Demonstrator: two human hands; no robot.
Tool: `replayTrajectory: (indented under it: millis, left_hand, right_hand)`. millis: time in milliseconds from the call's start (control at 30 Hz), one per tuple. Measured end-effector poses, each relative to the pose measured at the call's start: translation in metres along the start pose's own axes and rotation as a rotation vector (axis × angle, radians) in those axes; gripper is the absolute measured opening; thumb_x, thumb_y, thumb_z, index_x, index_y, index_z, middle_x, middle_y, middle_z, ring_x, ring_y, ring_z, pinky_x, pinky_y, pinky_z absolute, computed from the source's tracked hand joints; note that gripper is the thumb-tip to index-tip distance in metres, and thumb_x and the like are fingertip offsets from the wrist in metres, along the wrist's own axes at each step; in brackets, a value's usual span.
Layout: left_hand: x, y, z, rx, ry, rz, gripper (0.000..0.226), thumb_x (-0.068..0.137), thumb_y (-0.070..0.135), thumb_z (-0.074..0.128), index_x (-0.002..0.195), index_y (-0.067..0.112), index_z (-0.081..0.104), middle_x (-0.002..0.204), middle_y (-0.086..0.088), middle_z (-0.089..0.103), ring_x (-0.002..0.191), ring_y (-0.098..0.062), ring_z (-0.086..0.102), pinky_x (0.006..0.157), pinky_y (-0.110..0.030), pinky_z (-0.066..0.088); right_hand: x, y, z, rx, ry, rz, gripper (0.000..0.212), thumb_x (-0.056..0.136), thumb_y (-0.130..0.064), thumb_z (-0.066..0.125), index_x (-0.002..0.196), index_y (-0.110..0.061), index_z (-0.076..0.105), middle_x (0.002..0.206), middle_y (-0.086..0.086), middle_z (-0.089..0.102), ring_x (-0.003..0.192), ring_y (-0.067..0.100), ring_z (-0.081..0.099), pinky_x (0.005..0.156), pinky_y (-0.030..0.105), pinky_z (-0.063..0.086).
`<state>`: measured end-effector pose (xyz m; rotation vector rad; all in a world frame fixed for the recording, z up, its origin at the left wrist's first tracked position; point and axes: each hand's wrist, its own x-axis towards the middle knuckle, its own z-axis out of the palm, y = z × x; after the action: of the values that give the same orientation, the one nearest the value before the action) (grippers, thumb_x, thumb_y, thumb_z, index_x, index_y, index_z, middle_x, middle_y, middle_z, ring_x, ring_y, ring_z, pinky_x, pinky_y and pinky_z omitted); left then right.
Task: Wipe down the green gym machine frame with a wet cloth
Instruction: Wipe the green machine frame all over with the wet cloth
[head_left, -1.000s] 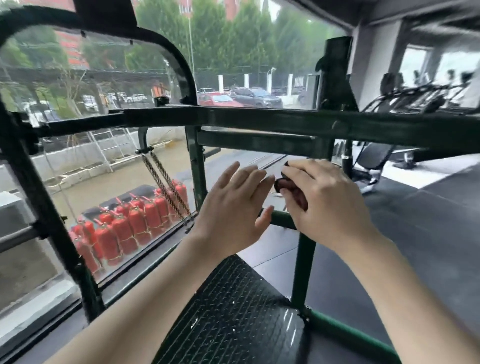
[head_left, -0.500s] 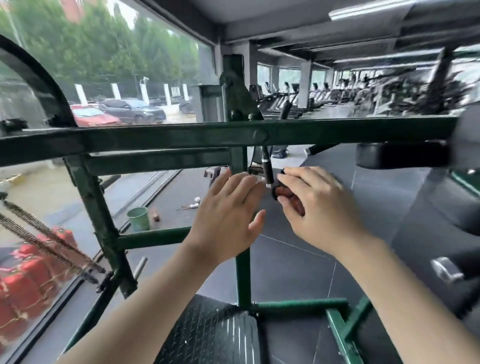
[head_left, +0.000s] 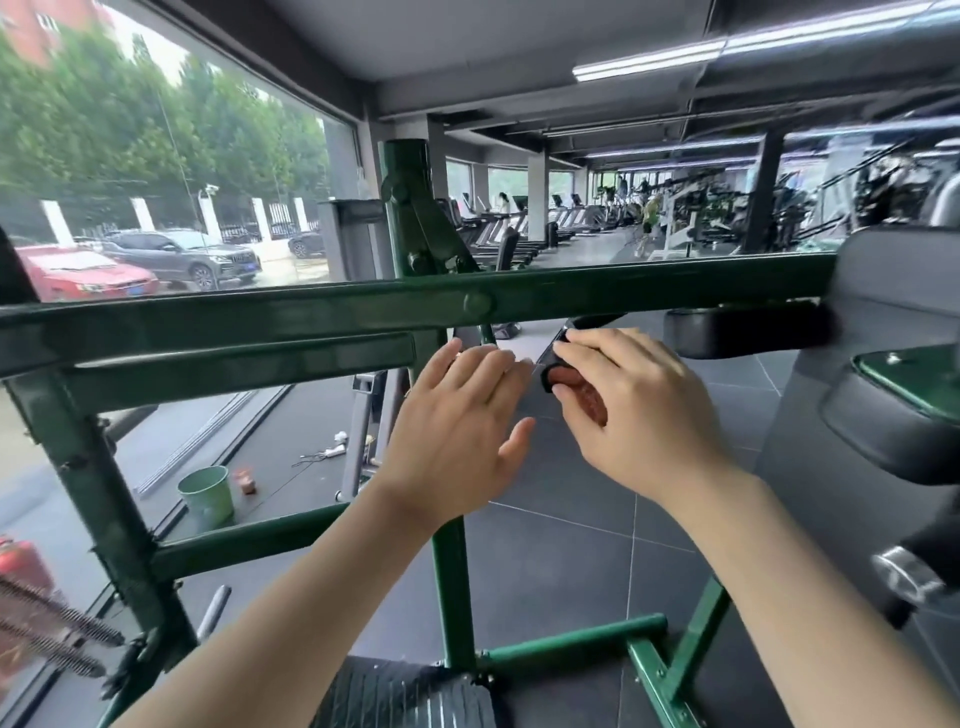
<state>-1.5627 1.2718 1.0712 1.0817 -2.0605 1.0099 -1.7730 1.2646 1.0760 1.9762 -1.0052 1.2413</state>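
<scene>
The green gym machine frame fills the view: its top crossbar (head_left: 363, 306) runs left to right, and a shorter bar (head_left: 234, 358) lies just under it. My left hand (head_left: 457, 421) hovers below the crossbar with its fingers straight, holding nothing. Beside it, my right hand (head_left: 634, 410) curls round a small dark red object with a black end (head_left: 582, 395). The two hands nearly touch. No cloth shows clearly in either hand.
A green bucket (head_left: 205, 493) stands on the dark floor beyond the frame, by the window. A black pad (head_left: 748, 327) and a grey seat (head_left: 893, 431) sit to the right. A ribbed foot plate (head_left: 405, 696) lies below. Springs (head_left: 52, 629) hang at lower left.
The view has swung right, from the window and the red fire extinguishers to the gym hall. Both hands keep the same pose in front of the frame.
</scene>
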Motion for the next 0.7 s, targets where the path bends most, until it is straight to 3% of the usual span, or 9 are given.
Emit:
replayTrajectory:
  millis: [133, 400, 700]
  left_hand:
    - [0.018, -0.022, 0.033, 0.017, 0.042, 0.005, 0.049, 0.094, 0.038, 0.066, 0.133, 0.009, 0.065, 0.127, -0.005, 0.065, 0.122, -0.027, 0.060, 0.116, -0.050, 0.040]
    - [0.073, -0.079, 0.114, 0.128, 0.065, -0.026, 0.053, 0.095, 0.041, 0.060, 0.137, 0.009, 0.064, 0.131, -0.005, 0.065, 0.126, -0.027, 0.059, 0.118, -0.049, 0.037]
    - [0.157, -0.077, 0.205, 0.027, 0.094, -0.025, 0.055, 0.093, 0.040, 0.062, 0.138, 0.007, 0.061, 0.128, -0.006, 0.063, 0.124, -0.029, 0.057, 0.116, -0.049, 0.038]
  right_hand:
    - [0.021, 0.022, 0.049, 0.040, 0.086, 0.007, 0.033, 0.093, -0.022, 0.069, 0.123, -0.009, 0.074, 0.127, 0.006, 0.071, 0.113, 0.031, 0.065, 0.100, 0.044, 0.053]
    - [0.084, 0.102, 0.179, 0.063, 0.321, 0.034, 0.031, 0.093, -0.017, 0.069, 0.121, -0.006, 0.075, 0.126, 0.006, 0.072, 0.112, 0.027, 0.067, 0.102, 0.043, 0.053]
    - [0.104, 0.193, 0.217, 0.011, 0.294, -0.256, 0.030, 0.093, -0.014, 0.069, 0.119, -0.004, 0.076, 0.126, 0.010, 0.072, 0.112, 0.031, 0.070, 0.098, 0.044, 0.055]
